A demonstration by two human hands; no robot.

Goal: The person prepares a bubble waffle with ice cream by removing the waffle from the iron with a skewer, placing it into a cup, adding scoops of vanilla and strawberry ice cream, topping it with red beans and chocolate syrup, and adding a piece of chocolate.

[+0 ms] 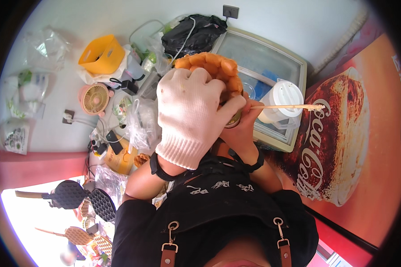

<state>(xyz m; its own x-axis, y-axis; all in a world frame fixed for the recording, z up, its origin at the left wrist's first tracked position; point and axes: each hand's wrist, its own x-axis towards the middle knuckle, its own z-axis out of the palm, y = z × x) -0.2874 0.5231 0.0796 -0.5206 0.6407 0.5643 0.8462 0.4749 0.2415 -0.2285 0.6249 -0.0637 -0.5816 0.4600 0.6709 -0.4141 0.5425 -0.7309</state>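
A golden bubble waffle (214, 63), curled into a cone shape, is in front of my chest. My left hand (190, 100), in a white knitted glove, grips its near side and hides much of it. My right hand (242, 123) is bare and closes around a printed cup or sleeve (234, 120) under the waffle. From the right fingers a thin wooden stick (280, 106) sticks out to the right, with pale batter-like residue on its tip. The stick passes above a white lidded pitcher (285, 95).
The pitcher stands on a glass-topped chest freezer (254, 50), beside a black plastic bag (193, 33). At left are a yellow basket (102, 55), a pink fan (94, 98), clear bags (142, 123) and another waffle piece (141, 160). Bubble waffle irons (68, 194) extend lower left.
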